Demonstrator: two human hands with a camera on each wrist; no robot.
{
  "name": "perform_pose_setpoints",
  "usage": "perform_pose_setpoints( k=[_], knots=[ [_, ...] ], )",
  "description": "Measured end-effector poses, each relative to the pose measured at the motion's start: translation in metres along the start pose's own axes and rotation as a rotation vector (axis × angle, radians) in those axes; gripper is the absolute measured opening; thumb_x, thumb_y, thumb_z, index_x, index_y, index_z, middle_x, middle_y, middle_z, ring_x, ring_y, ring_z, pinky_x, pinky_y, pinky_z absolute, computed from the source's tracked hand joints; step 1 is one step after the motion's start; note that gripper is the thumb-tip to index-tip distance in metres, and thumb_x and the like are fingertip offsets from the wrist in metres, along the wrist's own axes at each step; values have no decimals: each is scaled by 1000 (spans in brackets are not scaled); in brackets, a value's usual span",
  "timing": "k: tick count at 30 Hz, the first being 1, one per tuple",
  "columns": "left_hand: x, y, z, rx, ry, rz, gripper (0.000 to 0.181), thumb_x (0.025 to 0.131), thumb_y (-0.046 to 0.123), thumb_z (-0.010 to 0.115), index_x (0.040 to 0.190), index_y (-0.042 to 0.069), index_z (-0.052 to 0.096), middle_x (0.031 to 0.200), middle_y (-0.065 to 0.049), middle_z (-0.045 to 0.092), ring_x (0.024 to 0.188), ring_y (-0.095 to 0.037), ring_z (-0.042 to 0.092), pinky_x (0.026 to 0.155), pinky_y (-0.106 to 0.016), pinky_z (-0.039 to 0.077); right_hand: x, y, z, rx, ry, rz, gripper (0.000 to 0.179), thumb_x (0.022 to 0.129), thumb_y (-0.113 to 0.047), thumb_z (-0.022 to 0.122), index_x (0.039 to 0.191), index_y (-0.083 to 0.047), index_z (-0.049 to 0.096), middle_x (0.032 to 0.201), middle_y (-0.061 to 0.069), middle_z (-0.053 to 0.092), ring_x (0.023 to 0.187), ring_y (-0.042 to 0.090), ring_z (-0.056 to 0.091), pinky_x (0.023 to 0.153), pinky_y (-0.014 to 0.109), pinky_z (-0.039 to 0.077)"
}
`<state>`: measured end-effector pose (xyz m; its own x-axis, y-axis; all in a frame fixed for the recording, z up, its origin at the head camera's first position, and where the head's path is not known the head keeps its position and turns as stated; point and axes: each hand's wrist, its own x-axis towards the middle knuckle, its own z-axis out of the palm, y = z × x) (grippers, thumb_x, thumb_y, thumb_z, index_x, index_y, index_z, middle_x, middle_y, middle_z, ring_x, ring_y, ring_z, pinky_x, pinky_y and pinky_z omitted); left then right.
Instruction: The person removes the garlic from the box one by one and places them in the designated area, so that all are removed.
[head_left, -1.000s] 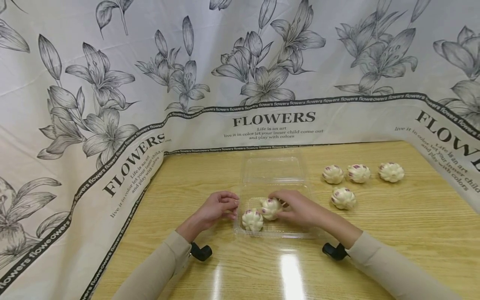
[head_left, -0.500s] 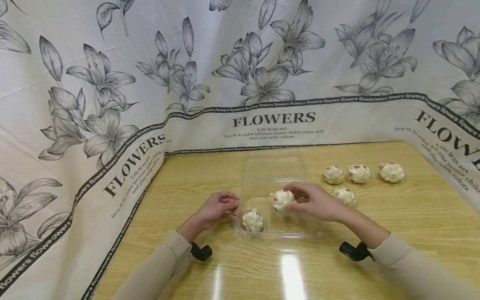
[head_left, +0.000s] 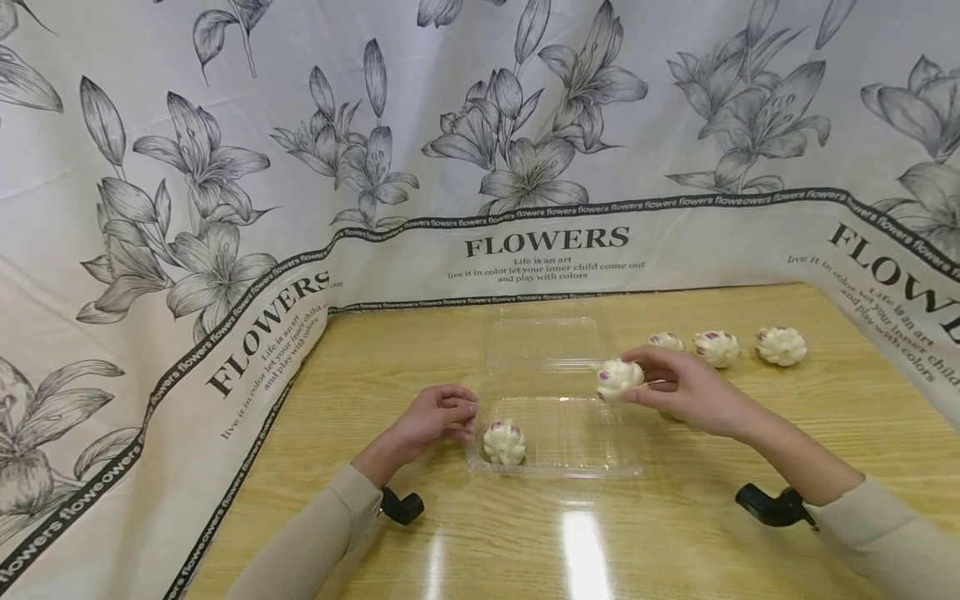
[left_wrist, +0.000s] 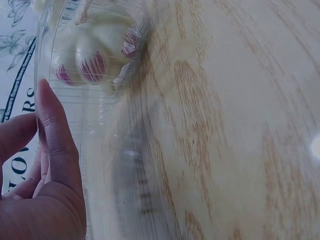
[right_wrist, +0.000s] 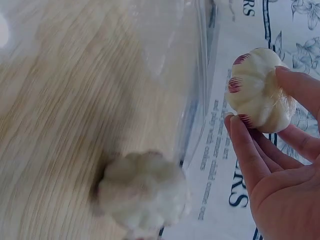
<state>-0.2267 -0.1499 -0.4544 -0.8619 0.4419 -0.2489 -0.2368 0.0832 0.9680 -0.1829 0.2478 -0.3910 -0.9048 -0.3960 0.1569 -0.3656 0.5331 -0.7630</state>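
My right hand [head_left: 686,392] pinches a garlic bulb [head_left: 617,382] between thumb and fingers, held up over the right side of a clear plastic clamshell box [head_left: 581,433]. In the right wrist view the bulb [right_wrist: 257,95] shows cream cloves, purple-streaked tips and a tuft of roots. My left hand [head_left: 435,414] pinches the box's left edge; the left wrist view shows thumb and fingers on either side of the thin rim [left_wrist: 39,65]. One garlic bulb [head_left: 505,443] sits in the front left corner of the box, whose lid [head_left: 543,337] lies folded back.
More bulbs rest on the wooden table [head_left: 390,350] to the right: one garlic bulb [head_left: 782,346] farthest out, another garlic bulb [head_left: 717,348] beside it, and a third garlic bulb [head_left: 666,340] partly behind my right hand. Flower-printed cloth [head_left: 555,250] borders the table.
My right hand has lifted the garlic bulb out of the box, beside the other one, and carried it right and away from me. The left hand has stayed on the box edge.
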Motion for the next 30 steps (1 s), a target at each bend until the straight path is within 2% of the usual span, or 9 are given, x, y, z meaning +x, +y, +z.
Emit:
perform_pose_setpoints(
  k=[6,14,16,18,20,22,28,30],
  knots=[
    [-1,1,0,1,6,-2,33,104,4,57,132,-13,51,101,-17,64,78,-16,64,72,-31,62,-14,10,-22,-82,40,19,49,99,-20,72,139,2,56,132,19,62,115,32,64,91,16,55],
    [1,-1,0,-7,5,3,34,104,3,58,132,-14,50,101,-16,65,79,-16,64,71,-30,62,-34,26,-45,-161,94,68,53,99,-21,72,141,5,52,134,27,58,117,42,62,84,7,51],
    [1,-1,0,-9,7,1,35,104,3,59,132,-14,50,100,-16,65,78,-16,64,71,-30,62,-38,30,-49,-175,108,72,53,99,-21,72,141,4,53,135,28,58,115,31,65,83,7,51],
    [1,-2,0,-5,8,0,35,104,3,59,133,-14,50,100,-15,65,78,-16,64,70,-29,62,-42,35,-53,-188,124,70,52,98,-21,73,140,3,54,135,27,58,111,11,64,82,6,51],
    [1,-2,1,-4,7,3,36,104,4,59,132,-15,49,99,-15,65,78,-16,64,70,-29,62,-46,39,-58,-199,138,69,52,98,-20,73,140,3,54,132,27,60,105,-8,58,80,6,51],
    [0,-3,1,-2,6,4,36,104,3,59,133,-15,49,99,-15,65,78,-15,64,70,-29,62,-50,43,-63,-216,150,71,51,97,-20,74,139,3,55,129,26,62,100,-20,50,78,6,52],
    [0,-2,1,-1,9,3,34,104,3,58,131,-14,50,99,-15,65,78,-16,65,71,-30,62,-58,55,-75,-271,163,99,52,95,-20,76,137,4,56,124,27,64,97,-21,49,75,6,52],
    [0,-1,0,3,11,3,33,104,4,58,131,-14,51,99,-15,65,78,-16,64,71,-30,62,-61,58,-78,-292,161,114,54,95,-21,76,138,4,55,124,29,63,98,-6,63,73,8,53]
  ],
)
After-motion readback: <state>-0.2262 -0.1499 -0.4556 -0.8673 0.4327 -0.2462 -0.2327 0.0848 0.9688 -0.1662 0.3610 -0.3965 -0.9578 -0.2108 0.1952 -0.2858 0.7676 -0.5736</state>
